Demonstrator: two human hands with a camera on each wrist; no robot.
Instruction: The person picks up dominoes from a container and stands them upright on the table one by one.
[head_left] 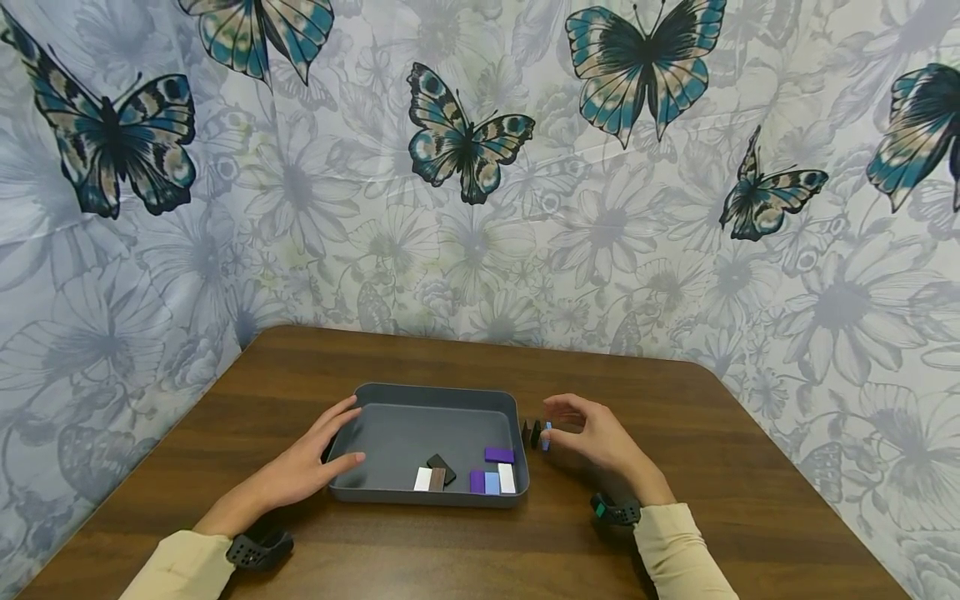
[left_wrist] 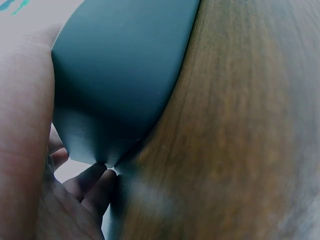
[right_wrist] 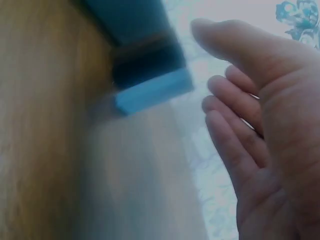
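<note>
My left hand (head_left: pixel 307 462) holds the left side of a grey tray (head_left: pixel 435 396), the thumb over its rim. In the left wrist view, fingers (left_wrist: pixel 97 187) touch the outer wall of the tray (left_wrist: pixel 120 65). Just beyond the tray's right wall stand a dark brown block, a black block (head_left: pixel 536 434) and a light blue block (head_left: pixel 546 437), upright in a short row. My right hand (head_left: pixel 592 432) is beside the blue block with thumb and fingers parted. The right wrist view shows a gap between the blue block (right_wrist: pixel 152 92) and the right hand (right_wrist: pixel 260 120).
Inside the tray lie a white block (head_left: pixel 423 479), a brown block (head_left: pixel 437 479) and a black block (head_left: pixel 442 468). Toward its right corner are purple blocks (head_left: pixel 498 455), a blue block (head_left: pixel 492 483) and another white block (head_left: pixel 506 478). A patterned wall (head_left: pixel 480 275) rises behind the wooden table (head_left: pixel 615 383).
</note>
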